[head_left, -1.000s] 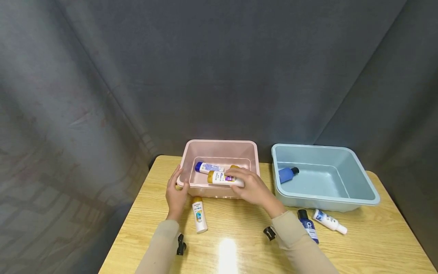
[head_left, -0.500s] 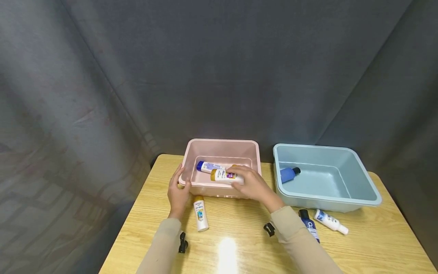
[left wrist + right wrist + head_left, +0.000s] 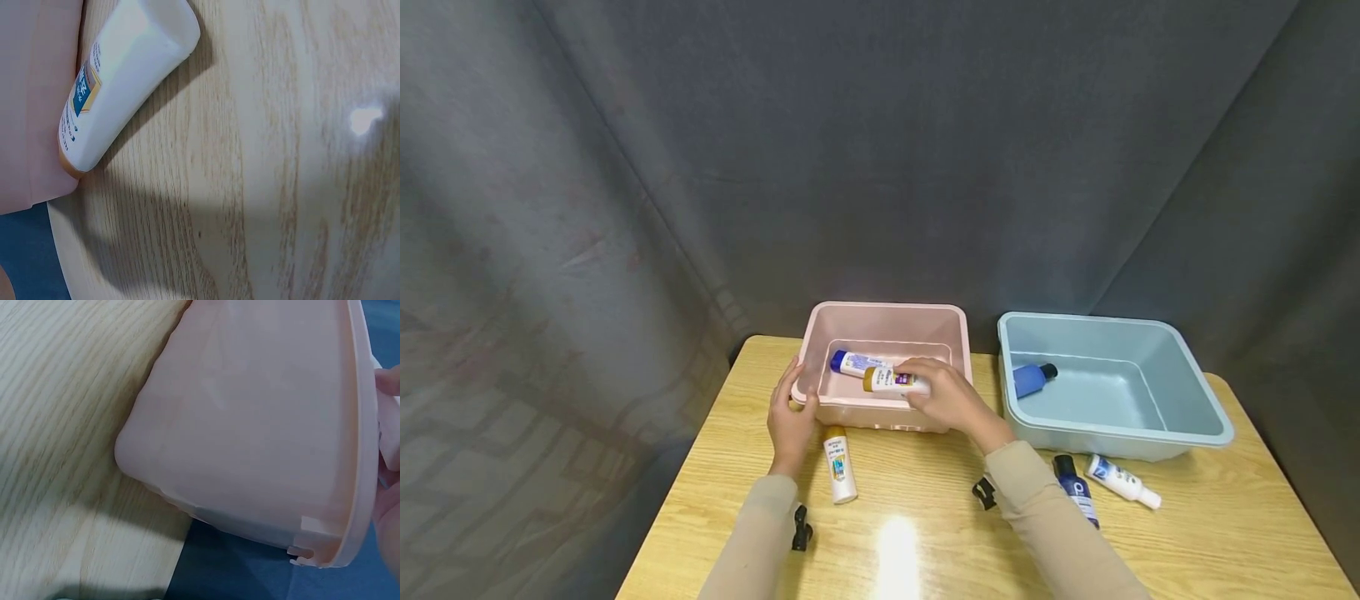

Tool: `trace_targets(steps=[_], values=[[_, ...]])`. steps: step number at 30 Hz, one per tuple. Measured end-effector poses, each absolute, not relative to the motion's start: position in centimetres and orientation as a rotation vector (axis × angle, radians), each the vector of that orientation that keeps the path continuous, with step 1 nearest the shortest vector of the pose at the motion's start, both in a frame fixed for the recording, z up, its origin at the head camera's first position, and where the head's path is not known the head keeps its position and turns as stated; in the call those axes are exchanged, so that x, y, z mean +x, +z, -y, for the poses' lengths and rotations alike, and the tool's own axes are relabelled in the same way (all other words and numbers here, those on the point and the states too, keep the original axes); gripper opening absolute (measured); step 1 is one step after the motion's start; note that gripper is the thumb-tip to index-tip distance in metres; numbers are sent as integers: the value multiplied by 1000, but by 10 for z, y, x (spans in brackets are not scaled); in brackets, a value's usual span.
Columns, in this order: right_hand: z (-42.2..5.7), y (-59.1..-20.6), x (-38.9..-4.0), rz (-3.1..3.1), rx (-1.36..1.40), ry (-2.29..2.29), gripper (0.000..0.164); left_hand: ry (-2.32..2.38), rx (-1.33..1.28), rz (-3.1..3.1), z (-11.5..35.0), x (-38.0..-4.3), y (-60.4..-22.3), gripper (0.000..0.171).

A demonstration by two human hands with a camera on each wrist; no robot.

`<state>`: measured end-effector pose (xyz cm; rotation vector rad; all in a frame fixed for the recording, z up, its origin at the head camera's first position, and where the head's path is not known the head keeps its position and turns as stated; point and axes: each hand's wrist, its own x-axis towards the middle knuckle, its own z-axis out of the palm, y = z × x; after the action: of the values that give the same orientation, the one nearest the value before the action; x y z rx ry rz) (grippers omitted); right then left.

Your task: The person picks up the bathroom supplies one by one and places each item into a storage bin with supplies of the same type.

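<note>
My right hand [image 3: 951, 398] grips a white bottle with a gold cap [image 3: 883, 381], lying level over the front of the pink bin [image 3: 865, 415]. At the bin's front left corner, my left hand [image 3: 790, 429] holds the rim, thumb toward the front and fingers along the left side. Inside the bin lies a white bottle with a blue cap [image 3: 859, 364]. Another gold-capped white bottle [image 3: 839, 468] rests on the table near my left hand; in the left wrist view this bottle [image 3: 125, 81] lies close against the bin. Part of my right hand [image 3: 389, 512] shows beyond the rim in the right wrist view.
A light blue bin [image 3: 1112, 446] stands to the right, with a blue bottle [image 3: 1030, 380] inside. Before it on the wooden table [image 3: 925, 500] lie a dark blue bottle [image 3: 1078, 493] and a white bottle [image 3: 1123, 482]. Grey curtain [image 3: 880, 150] hangs behind.
The held bottle has shifted slightly up and away from me, staying over the pink bin's front. My right hand now covers the gold cap seen behind it earlier. The left hand stays put.
</note>
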<state>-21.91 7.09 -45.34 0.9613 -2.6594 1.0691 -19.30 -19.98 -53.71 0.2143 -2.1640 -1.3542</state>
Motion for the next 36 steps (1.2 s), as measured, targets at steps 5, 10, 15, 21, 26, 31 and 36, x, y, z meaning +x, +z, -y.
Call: trace_targets(steps=[5, 10, 15, 21, 26, 31, 36], values=[[-69, -456, -222, 2669, 950, 1064, 45, -1341, 204, 2163, 200, -193, -538, 46], [-69, -457, -226, 2685, 931, 1080, 45, -1338, 205, 2158, 200, -193, -538, 46], [-69, -457, -231, 2737, 901, 1081, 46, -1349, 214, 2172, 200, -194, -537, 46], [-68, -457, -235, 2761, 912, 1076, 43, -1365, 219, 2177, 200, -194, -537, 46], [-68, -457, -237, 2799, 888, 1066, 43, -1367, 218, 2173, 199, -194, -538, 46], [-68, -459, -241, 2840, 892, 1023, 42, -1367, 219, 2175, 198, -194, -537, 46], [-67, -461, -245, 2862, 934, 989, 40, -1368, 211, 2168, 199, -194, -537, 46]])
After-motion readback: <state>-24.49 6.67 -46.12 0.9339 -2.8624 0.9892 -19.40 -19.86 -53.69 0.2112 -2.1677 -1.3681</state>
